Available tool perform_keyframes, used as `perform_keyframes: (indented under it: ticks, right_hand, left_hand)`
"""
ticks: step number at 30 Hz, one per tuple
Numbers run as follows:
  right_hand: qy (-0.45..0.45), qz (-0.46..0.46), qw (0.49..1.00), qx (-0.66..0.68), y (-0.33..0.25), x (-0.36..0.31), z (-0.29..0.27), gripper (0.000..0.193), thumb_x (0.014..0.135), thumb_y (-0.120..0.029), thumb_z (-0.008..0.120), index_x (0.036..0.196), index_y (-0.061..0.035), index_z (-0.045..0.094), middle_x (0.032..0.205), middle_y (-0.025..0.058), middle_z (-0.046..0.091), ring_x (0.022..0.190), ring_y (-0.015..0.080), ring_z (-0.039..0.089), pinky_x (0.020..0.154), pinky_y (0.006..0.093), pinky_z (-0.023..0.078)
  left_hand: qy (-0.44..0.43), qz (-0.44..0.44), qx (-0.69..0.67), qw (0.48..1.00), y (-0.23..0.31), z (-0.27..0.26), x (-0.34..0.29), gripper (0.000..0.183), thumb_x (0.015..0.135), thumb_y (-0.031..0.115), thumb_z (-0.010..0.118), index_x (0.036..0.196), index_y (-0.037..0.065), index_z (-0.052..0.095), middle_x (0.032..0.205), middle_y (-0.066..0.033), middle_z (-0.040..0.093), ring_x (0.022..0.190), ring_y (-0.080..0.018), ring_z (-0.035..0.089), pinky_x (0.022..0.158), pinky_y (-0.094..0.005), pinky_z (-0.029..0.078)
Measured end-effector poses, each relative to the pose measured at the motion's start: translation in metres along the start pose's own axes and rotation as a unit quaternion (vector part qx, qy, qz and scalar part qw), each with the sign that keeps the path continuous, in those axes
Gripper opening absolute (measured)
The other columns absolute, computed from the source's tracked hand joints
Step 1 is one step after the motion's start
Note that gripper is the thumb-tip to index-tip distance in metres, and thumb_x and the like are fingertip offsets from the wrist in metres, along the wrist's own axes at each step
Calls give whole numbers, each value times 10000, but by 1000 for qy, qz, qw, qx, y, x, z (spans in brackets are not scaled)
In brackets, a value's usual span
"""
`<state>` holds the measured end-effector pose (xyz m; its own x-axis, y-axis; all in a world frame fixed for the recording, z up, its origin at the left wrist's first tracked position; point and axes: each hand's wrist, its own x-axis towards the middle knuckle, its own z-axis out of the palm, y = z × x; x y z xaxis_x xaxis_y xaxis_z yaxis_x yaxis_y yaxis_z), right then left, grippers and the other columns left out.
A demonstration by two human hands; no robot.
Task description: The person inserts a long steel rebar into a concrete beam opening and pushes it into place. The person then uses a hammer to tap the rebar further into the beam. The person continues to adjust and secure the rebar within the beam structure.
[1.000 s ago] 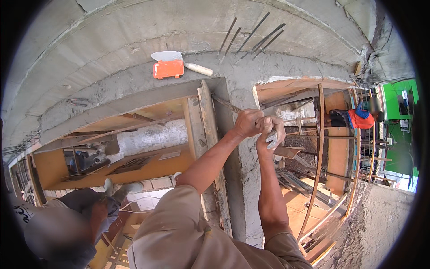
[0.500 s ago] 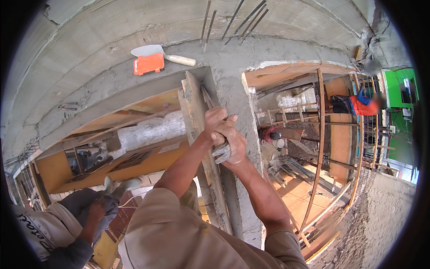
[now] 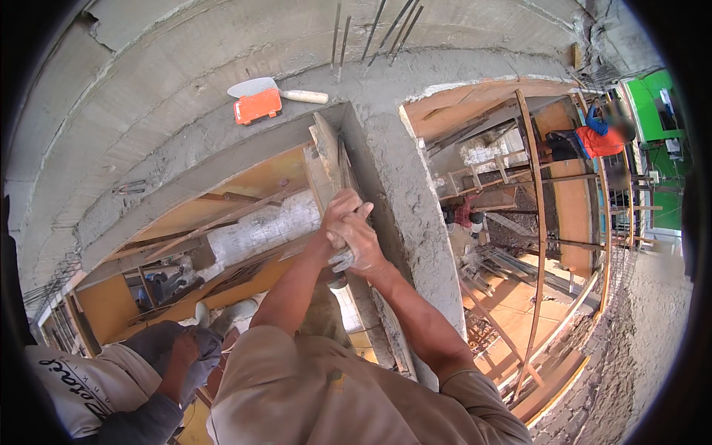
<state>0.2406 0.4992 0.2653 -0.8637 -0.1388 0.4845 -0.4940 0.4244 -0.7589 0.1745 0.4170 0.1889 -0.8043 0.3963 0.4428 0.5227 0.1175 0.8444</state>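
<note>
Both my hands are clasped together at the middle, over the upper part of an upright wooden board (image 3: 327,152) caked with cement. My left hand (image 3: 342,211) is closed on top, its fingers pressed against my right hand (image 3: 360,243). Below the knuckles a grey metal tool (image 3: 343,260) with a curved, claw-like end pokes out of the grip; the rest of it is hidden by my fingers. Just right of the board runs a rough grey plastered beam (image 3: 419,196). A narrow gap separates the two in places.
Ahead on the concrete ledge lie a trowel (image 3: 302,96) and an orange plastic case (image 3: 257,107). Steel bars (image 3: 373,33) stick up beyond. A co-worker (image 3: 85,386) is at lower left; another person (image 3: 593,139) is on the scaffold poles (image 3: 535,208) right, above a deep opening.
My clasped hands sit a little lower and further left in the picture. The whole view has tilted and shifted slightly; the grip stays closed.
</note>
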Motion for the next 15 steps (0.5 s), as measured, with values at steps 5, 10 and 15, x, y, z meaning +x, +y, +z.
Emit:
perform_keyframes:
  ticks: [5, 10, 15]
  right_hand:
    - [-14, -1, 1000, 2, -17, -65, 72, 278, 698, -72, 707, 950, -22, 600, 803, 97, 511, 825, 291, 533, 773, 412, 449]
    - [-23, -2, 1000, -8, -16, -72, 73, 345, 682, -54, 683, 1013, -31, 588, 812, 104, 504, 875, 303, 523, 806, 418, 436]
    - [158, 66, 985, -3, -58, -48, -34, 209, 852, -140, 669, 1013, -28, 596, 815, 96, 553, 730, 248, 528, 698, 352, 454]
  left_hand:
    - [3, 48, 67, 997, 6, -32, -68, 165, 785, 65, 712, 749, 26, 555, 768, -112, 581, 841, -324, 609, 809, -420, 435]
    - [19, 42, 81, 996, -12, -24, -86, 106, 780, 39, 701, 792, 27, 597, 851, -132, 630, 931, -312, 628, 831, -420, 426]
    - [-47, 167, -26, 984, 52, 27, -16, 123, 796, 115, 680, 765, 61, 574, 639, -79, 490, 626, -313, 546, 631, -424, 411]
